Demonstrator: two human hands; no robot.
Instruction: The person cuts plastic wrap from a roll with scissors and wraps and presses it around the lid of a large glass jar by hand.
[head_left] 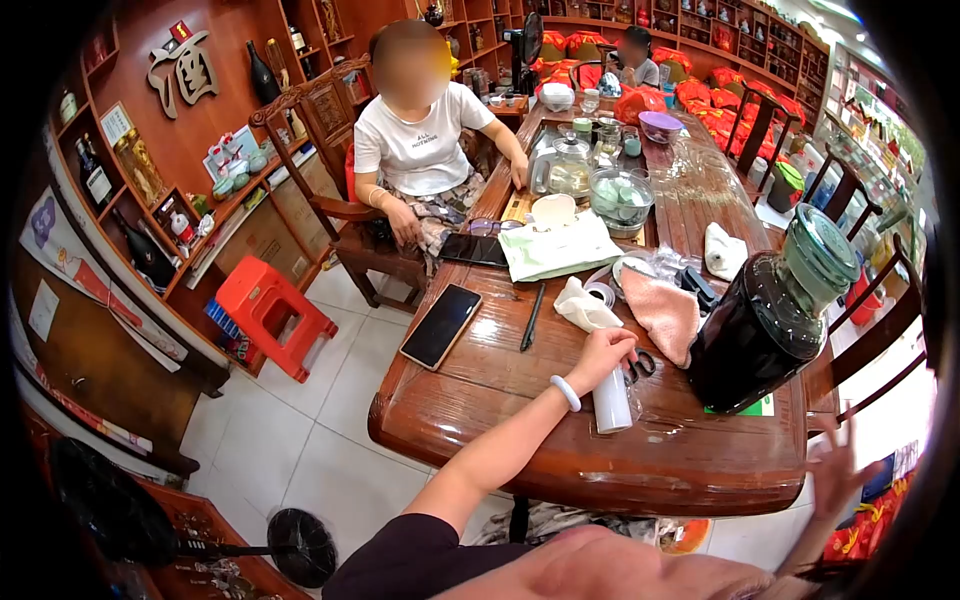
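My left hand [605,355], with a pale bracelet at the wrist, is over the wooden table, its fingers curled together; what they grip is hidden. Right below it lies a clear roll [612,403], its upper end covered by the hand. Black-handled scissors [640,367] are beside the fingers. A white cloth [585,305] and a pink cloth [660,312] lie just beyond. My right hand [840,465] is raised past the table's right edge, fingers spread, slightly blurred. A large glass jar of dark liquid [760,330] stands tilted in view between my hands.
A phone [441,326] and a pen [532,317] lie left of my left hand. A seated person [425,140] is at the table's left side. Glass pots [620,200] stand farther back. A red stool [272,315] is on the floor; chairs [890,320] line the right.
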